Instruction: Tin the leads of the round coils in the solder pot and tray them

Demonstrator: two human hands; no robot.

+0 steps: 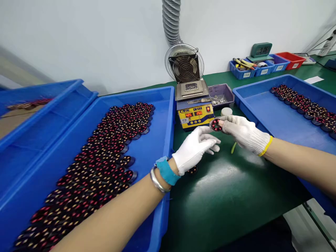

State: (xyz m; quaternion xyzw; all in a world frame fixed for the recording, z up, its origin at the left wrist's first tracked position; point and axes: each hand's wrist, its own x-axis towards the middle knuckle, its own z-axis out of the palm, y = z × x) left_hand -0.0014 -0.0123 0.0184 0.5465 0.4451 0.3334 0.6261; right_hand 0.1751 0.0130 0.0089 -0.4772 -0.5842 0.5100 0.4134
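Note:
My right hand point(245, 134), in a white knit glove, pinches a small round wound coil part point(216, 125) with red windings, just in front of the yellow solder pot point(194, 105). My left hand point(195, 148), in a white glove, hovers over the green mat with fingers stretched toward the part, holding nothing I can see. A second coil part point(193, 170) lies on the mat under my left wrist. A big blue tray point(157, 140) on the left holds rows of several such coils point(105, 154).
A blue tray point(265, 112) on the right holds a row of coils point(304, 103). Behind the solder pot stand a fume fan point(185, 64) and hose. A small grey bin point(222, 94), a white round lid point(226, 111), small blue and red bins and a clock point(261, 49) sit further back.

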